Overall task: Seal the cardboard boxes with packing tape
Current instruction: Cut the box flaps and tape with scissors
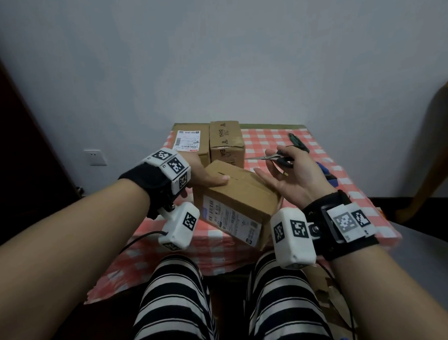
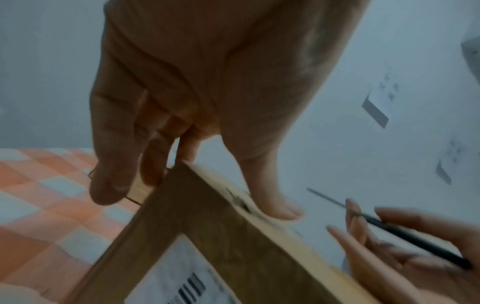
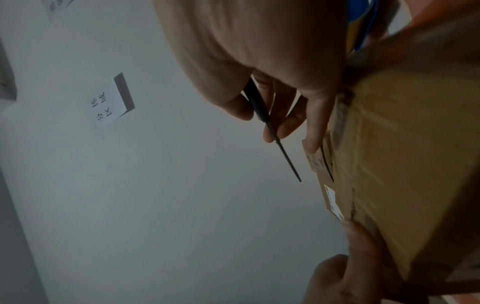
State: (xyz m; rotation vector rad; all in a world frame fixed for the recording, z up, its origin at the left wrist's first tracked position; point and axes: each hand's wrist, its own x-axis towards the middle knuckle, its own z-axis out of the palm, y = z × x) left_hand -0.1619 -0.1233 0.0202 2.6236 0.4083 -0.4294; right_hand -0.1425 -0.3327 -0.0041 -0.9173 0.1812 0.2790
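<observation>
Gripping tilted box [image 1: 238, 195] — left hand [image 1: 205, 174] | right hand [image 1: 293, 172] holds scissors [image 1: 271, 157] | rear box [image 1: 225, 141] — "BAHA"

Head camera looks down over both hands at the table [image 1: 280, 139]; wrist cameras sit close, both showing the tilted box [image 1: 238, 195].

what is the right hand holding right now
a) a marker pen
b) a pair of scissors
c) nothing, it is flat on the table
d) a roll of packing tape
b: the right hand has its fingers curled round the dark handles of the scissors, blades pointing left over the tilted cardboard box that the left hand steadies.
</observation>
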